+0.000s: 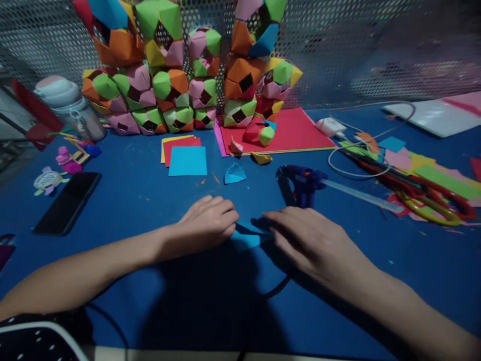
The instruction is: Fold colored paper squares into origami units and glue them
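A small blue sheet of paper [248, 238] lies on the table between my hands, with a dark band of shadow or a fold across its upper part. My left hand [210, 220] is closed, its curled fingers pressing the sheet's left end. Over the right end, my right hand [308, 240] is bent with forefinger and thumb at the paper; the fingertips are partly hidden. Just beyond my hands sits a folded blue paper piece [235, 173]. A dark blue glue gun [302, 180] stands past my right hand, a clear glue stick [364, 195] sticking out of its back.
Stacked folded-paper balls [171, 90] line the back. Square sheets [188, 160] lie left of centre, a red sheet stack [285, 130] behind. Scissors [432, 200], paper scraps [421, 168] and a white cable [353, 173] lie right; a phone [68, 203] and jar [77, 113] left.
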Available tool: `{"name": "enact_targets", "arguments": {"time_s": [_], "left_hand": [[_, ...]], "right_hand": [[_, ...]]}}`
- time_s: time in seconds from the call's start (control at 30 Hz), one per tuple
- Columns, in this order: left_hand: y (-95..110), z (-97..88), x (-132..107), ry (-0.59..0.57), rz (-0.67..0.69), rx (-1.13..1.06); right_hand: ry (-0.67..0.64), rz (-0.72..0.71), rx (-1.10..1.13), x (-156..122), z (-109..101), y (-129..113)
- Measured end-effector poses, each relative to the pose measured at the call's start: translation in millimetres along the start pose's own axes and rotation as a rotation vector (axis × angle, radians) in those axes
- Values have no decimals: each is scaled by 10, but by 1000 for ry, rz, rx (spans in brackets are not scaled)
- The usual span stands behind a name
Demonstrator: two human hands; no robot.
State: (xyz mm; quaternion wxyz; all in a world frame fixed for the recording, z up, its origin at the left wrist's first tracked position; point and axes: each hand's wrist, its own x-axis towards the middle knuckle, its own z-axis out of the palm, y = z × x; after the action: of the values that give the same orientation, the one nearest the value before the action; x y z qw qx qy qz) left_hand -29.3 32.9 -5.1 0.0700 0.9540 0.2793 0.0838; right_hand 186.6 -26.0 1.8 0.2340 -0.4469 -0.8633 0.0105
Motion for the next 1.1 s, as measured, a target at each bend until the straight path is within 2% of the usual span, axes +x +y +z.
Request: {"name": "enact_targets", "arguments": {"time_s": [0.17, 0.23, 0.37, 0.5, 0.77, 0.8, 0.87, 1.0, 1.1], "left_hand": [[-14, 7, 42, 312, -151, -311], [20, -32, 45, 375, -221, -416], [94, -32, 25, 319, -363, -639], [117, 19, 11, 187, -564, -1032], [146, -4, 74, 72, -682, -1318], [138, 0, 72, 66, -679, -1295], [101, 11, 59, 108, -615, -1107], [-29, 30, 24, 242, -341, -549], [-118, 53, 9, 204, -266, -367]], "right_hand": [[129, 297, 251, 32, 102, -15], [151, 419, 361, 51, 156, -15], [179, 586, 650, 89, 276, 3], [169, 626, 924, 123, 338, 30], [117, 610, 986, 143, 293, -40], [101, 614, 973, 138, 292, -31], [62, 594, 894, 124, 294, 1], [-7, 441, 561, 89, 311, 64], [4, 283, 385, 70, 341, 74]]}}
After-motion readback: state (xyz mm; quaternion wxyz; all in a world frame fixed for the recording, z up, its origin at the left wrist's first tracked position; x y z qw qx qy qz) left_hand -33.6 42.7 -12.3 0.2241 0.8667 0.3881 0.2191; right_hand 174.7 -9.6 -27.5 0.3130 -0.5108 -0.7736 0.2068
